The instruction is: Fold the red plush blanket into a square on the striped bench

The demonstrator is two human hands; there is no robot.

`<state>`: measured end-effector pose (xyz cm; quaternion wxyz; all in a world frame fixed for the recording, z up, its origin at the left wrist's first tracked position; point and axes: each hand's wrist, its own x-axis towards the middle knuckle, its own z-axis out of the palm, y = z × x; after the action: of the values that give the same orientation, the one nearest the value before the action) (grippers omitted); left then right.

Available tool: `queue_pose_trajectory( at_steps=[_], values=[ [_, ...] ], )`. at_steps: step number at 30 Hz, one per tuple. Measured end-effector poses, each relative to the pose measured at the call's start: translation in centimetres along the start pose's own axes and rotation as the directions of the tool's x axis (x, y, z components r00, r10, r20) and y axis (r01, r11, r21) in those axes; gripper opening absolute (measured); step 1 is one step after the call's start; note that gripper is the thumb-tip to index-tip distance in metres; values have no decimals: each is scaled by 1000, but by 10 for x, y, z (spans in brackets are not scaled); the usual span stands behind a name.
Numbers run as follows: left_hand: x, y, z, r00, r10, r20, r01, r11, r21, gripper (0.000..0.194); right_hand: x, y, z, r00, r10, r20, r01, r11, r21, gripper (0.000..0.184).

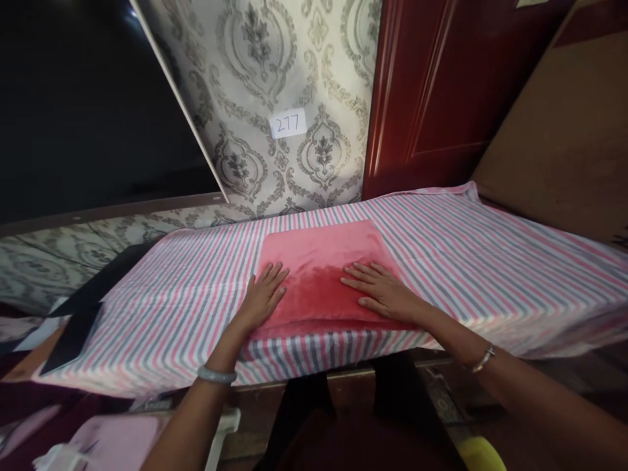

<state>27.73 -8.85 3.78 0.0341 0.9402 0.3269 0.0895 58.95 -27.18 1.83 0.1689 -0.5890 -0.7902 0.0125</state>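
Observation:
A pinkish-red plush cloth [314, 288], roughly square, lies flat near the front edge of a table covered with a striped tablecloth [196, 281]. Its near part looks darker red than its far part, and the front edge seems to have a fold. My left hand [265, 294] rests palm down on the plush cloth's left side, fingers spread. On its right side lies my right hand [385, 291], also flat with the fingers apart. Neither hand grips anything.
Behind the table is a patterned wall with a paper label [288, 123] reading 277. A large dark screen [93, 104] hangs at left. A red-brown door [426, 85] and a brown panel [564, 131] stand at right. Dark flat objects [73, 337] lie at the table's left end.

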Motion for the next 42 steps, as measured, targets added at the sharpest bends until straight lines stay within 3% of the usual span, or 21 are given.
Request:
queue_pose_trajectory(
  at_steps=[5,8,11,15,19,23,27,31,36,39,42],
  values=[
    [-28,18,-11,993,68,-99,-62,996,69,52,-17,-10,-5,997,3,-82,-8,998,-63,57],
    [-49,28,-2,978,169,-121,-155,981,117,58,-33,-19,2,995,6,-101,-17,994,-108,62],
    [-60,32,14,976,174,-130,-155,978,142,55,-43,-23,13,994,18,-111,-32,992,-125,63],
    [-62,29,26,975,149,-166,-125,981,147,53,-45,-23,21,986,21,-165,-41,992,-119,63],
    [-61,29,21,977,145,-159,-123,983,140,54,-44,-25,21,980,45,-194,-64,994,-91,61],
    [-59,42,15,976,134,-169,-112,985,132,52,-40,-32,7,980,89,-176,-86,996,23,56],
    [-49,67,16,960,151,-235,-122,984,133,53,-14,-41,-13,973,103,-205,-73,986,149,51],
    [-36,85,21,963,105,-250,-78,990,113,59,39,-46,-21,987,81,-142,-60,988,142,52],
    [-38,95,41,965,25,-262,6,993,117,66,96,-56,0,997,66,25,-68,996,60,53],
    [-50,98,54,950,27,-311,20,989,147,69,103,-62,18,991,91,94,-93,996,11,51],
    [-59,99,60,934,61,-351,4,983,183,68,98,-64,30,992,101,80,-100,995,-14,52]
  ],
)
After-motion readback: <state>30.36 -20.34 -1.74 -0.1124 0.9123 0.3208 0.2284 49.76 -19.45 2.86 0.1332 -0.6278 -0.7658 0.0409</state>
